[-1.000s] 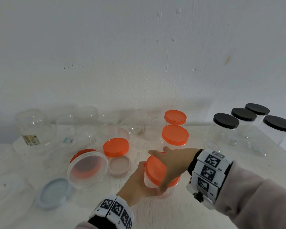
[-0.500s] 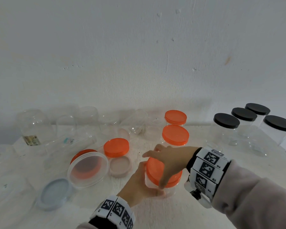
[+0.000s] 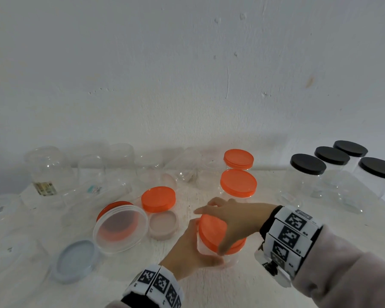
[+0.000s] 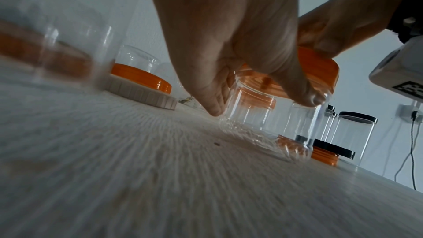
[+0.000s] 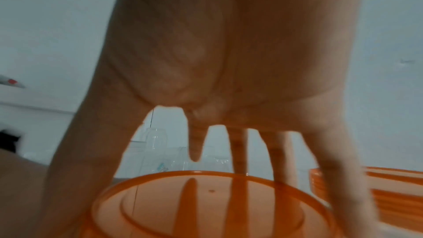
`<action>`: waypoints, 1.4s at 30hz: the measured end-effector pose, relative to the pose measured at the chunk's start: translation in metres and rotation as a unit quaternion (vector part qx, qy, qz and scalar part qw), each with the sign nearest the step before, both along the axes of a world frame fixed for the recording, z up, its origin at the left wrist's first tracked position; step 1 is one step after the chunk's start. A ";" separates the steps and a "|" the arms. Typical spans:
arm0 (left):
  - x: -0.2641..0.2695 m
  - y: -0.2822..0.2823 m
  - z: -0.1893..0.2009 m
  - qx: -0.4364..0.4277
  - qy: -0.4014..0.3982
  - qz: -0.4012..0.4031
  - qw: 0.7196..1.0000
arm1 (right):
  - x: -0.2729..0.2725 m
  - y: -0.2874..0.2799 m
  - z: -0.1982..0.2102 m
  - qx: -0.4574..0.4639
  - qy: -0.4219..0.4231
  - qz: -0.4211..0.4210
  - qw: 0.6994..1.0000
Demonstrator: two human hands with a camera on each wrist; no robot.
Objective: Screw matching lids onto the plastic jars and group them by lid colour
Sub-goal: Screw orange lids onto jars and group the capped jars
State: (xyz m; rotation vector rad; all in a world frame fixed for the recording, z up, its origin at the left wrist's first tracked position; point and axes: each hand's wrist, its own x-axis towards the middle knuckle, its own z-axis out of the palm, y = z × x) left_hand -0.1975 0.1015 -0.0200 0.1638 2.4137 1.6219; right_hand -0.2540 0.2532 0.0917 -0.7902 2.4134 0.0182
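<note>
A small clear jar [image 3: 228,258] stands on the white table [image 3: 231,290] near me, with an orange lid [image 3: 211,232] on its mouth. My left hand [image 3: 187,247] grips the jar's side from the left; thumb and fingers wrap the clear jar [image 4: 270,115] in the left wrist view. My right hand [image 3: 233,218] reaches over from the right and grips the orange lid [image 5: 206,204] by its rim, fingers spread round it. Two orange-lidded jars [image 3: 238,183] stand just behind. Black-lidded jars [image 3: 308,165] are grouped at the far right.
Another orange lid [image 3: 158,198] sits on a jar left of centre, a beige lid [image 3: 163,223] in front of it. A wide clear tub [image 3: 119,227] covers an orange lid. A grey-blue lid [image 3: 75,260] lies at front left. Several lidless clear jars [image 3: 47,170] line the back wall.
My right hand has turned on the orange lid, fingers swinging round its rim. The left hand keeps its hold on the jar, which stays in place.
</note>
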 end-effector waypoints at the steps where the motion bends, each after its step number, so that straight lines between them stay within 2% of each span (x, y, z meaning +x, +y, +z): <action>1: 0.000 0.000 0.000 0.000 0.001 0.000 1.000 | -0.001 0.000 0.000 -0.010 0.002 0.007 1.000; 8: 0.001 -0.001 -0.001 0.020 0.001 -0.007 1.000 | 0.000 -0.004 -0.012 0.005 0.085 -0.066 0.994; 11: 0.001 -0.001 -0.001 0.017 0.004 -0.009 1.000 | -0.001 -0.001 -0.008 0.015 0.057 -0.075 0.995; 15: 0.000 -0.001 -0.002 0.008 0.006 -0.004 1.000 | 0.002 -0.001 0.001 -0.001 0.013 -0.010 1.000; 18: 0.000 -0.001 -0.002 0.000 0.009 -0.007 1.000 | 0.002 -0.002 0.000 -0.006 0.019 -0.004 1.000; 25: -0.001 -0.001 -0.004 0.013 0.003 -0.010 1.000 | 0.001 -0.005 -0.004 0.014 0.053 -0.059 0.997; 29: -0.001 -0.001 -0.002 0.002 0.006 -0.008 1.000 | 0.002 -0.008 0.005 0.001 0.015 0.001 1.000; 32: -0.001 0.000 -0.001 0.001 0.003 -0.009 1.000 | 0.001 -0.008 0.004 -0.005 0.015 0.011 1.000; 38: -0.001 -0.002 -0.004 0.015 0.007 -0.014 1.000 | 0.000 -0.008 -0.003 0.012 0.070 -0.040 0.997; 42: -0.002 -0.002 -0.005 0.013 0.007 -0.011 1.000 | 0.000 -0.005 0.001 0.036 0.020 -0.022 0.999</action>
